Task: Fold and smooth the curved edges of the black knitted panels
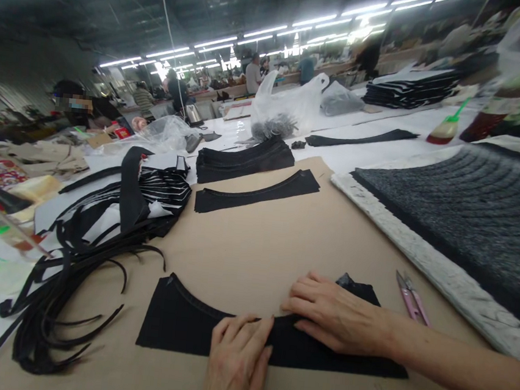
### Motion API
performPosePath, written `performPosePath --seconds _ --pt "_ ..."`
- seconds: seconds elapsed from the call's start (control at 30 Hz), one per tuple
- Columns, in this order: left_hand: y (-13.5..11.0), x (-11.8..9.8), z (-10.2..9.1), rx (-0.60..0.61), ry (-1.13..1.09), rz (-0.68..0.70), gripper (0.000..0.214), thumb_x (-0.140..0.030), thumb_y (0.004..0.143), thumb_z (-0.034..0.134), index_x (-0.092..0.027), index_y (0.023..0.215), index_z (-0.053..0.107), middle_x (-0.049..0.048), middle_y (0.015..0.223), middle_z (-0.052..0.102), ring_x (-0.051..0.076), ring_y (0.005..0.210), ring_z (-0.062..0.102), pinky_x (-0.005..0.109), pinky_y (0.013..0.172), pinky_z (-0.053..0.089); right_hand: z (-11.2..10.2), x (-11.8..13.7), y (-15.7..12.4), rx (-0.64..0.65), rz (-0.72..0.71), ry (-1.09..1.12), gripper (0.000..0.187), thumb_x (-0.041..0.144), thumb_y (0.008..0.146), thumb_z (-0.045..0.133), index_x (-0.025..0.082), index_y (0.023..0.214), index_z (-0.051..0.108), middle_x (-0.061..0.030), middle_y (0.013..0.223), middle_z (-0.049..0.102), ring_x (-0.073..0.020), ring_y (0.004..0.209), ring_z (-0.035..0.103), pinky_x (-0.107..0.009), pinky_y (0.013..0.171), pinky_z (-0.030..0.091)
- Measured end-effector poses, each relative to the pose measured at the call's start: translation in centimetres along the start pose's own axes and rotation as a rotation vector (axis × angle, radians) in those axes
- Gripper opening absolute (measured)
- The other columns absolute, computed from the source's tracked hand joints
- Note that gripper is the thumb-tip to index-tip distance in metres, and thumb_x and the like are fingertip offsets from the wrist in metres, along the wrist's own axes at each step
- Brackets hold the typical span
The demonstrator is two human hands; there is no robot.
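A black fabric piece with a curved upper edge lies flat on the brown paper in front of me. A narrow folded band runs along that curve. At the middle of the edge, my left hand presses on the cloth with its fingers bent and close together. Farther right, my right hand grips the same edge, thumb on the near side and fingers over the far side. The band under both hands is hidden. Pink-handled thread snips lie just beyond my right forearm.
Left lies a tangle of black strips. Another curved black piece and a black stack lie ahead. A thick white-edged slab with dark ribbed material borders the right. Farther back are a plastic bag and a green-tipped glue bottle.
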State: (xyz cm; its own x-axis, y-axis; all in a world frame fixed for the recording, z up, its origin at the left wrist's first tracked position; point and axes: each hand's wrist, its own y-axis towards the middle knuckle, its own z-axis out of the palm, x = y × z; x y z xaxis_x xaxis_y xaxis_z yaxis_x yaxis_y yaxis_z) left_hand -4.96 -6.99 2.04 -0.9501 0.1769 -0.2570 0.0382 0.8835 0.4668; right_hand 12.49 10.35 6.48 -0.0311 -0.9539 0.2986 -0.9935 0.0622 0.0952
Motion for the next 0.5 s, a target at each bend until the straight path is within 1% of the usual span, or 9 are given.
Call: performPosePath --seconds 0.07,0.1,0.17,0.27,0.33,0.4,0.5 --pt "1.0 -0.4 -0.7 0.017 -0.047 -0.175 0.039 -0.014 0.086 0.058 -0.032 0.121 0.059 -0.0020 0.100 0.068 0.020 0.106 0.055 0.035 0.090 0.037 -0.7 -0.2 0.1 -0.004 0.082 0.054 0.022 0.028 0.082 0.064 0.019 0.100 0.054 -0.0035 0.096 0.059 -0.0205 0.087 0.050 -0.036 0.080 0.032" --pt "1.6 -0.7 -0.9 0.033 -0.070 -0.255 0.039 -0.013 0.084 0.061 -0.033 0.117 0.061 -0.0020 0.099 0.067 0.021 0.104 0.055 0.037 0.089 0.037 -1.0 -0.3 0.2 0.000 0.113 0.075 0.027 0.030 0.079 0.068 0.019 0.099 0.054 -0.0033 0.095 0.059 -0.0210 0.088 0.051 -0.036 0.081 0.032" --pt "3.0 -1.4 -1.0 0.123 -0.127 -0.347 0.040 -0.009 0.079 0.063 -0.032 0.112 0.063 -0.0002 0.101 0.064 0.022 0.103 0.054 0.038 0.089 0.037 -1.5 -0.4 0.4 0.035 0.148 0.102 0.029 0.031 0.075 0.071 0.020 0.097 0.054 -0.0026 0.093 0.060 -0.0215 0.087 0.052 -0.037 0.082 0.033" --pt "5.2 -2.2 -0.7 0.293 -0.224 -0.382 0.039 -0.006 0.075 0.060 -0.027 0.107 0.063 0.0019 0.103 0.061 0.022 0.100 0.053 0.039 0.089 0.039 -2.2 -0.5 0.8 0.126 0.184 0.120 0.023 0.027 0.074 0.070 0.021 0.091 0.057 -0.0019 0.090 0.060 -0.0217 0.085 0.054 -0.038 0.081 0.034" --pt "6.4 -2.6 -0.4 0.359 -0.285 -0.369 0.036 -0.004 0.074 0.057 -0.025 0.102 0.064 0.0013 0.100 0.061 0.021 0.099 0.054 0.037 0.089 0.041 -2.5 -0.7 0.9 0.174 0.206 0.132 0.020 0.023 0.073 0.069 0.021 0.089 0.058 -0.0018 0.089 0.061 -0.0219 0.084 0.055 -0.039 0.083 0.035" --pt "7.2 -2.8 -0.1 0.376 -0.324 -0.365 0.036 0.000 0.072 0.054 -0.024 0.098 0.065 0.0010 0.097 0.062 0.020 0.098 0.055 0.035 0.088 0.043 -2.6 -1.0 0.9 0.192 0.216 0.154 0.017 0.020 0.073 0.067 0.021 0.088 0.060 -0.0016 0.089 0.062 -0.0218 0.085 0.056 -0.040 0.084 0.035" --pt "7.4 -2.9 0.1 0.369 -0.330 -0.366 0.037 0.003 0.072 0.052 -0.023 0.094 0.066 0.0014 0.094 0.062 0.019 0.095 0.056 0.032 0.085 0.046 -2.3 -1.8 0.3 0.168 0.198 0.212 0.012 0.017 0.076 0.066 0.021 0.087 0.061 -0.0013 0.089 0.062 -0.0206 0.086 0.056 -0.034 0.080 0.037"
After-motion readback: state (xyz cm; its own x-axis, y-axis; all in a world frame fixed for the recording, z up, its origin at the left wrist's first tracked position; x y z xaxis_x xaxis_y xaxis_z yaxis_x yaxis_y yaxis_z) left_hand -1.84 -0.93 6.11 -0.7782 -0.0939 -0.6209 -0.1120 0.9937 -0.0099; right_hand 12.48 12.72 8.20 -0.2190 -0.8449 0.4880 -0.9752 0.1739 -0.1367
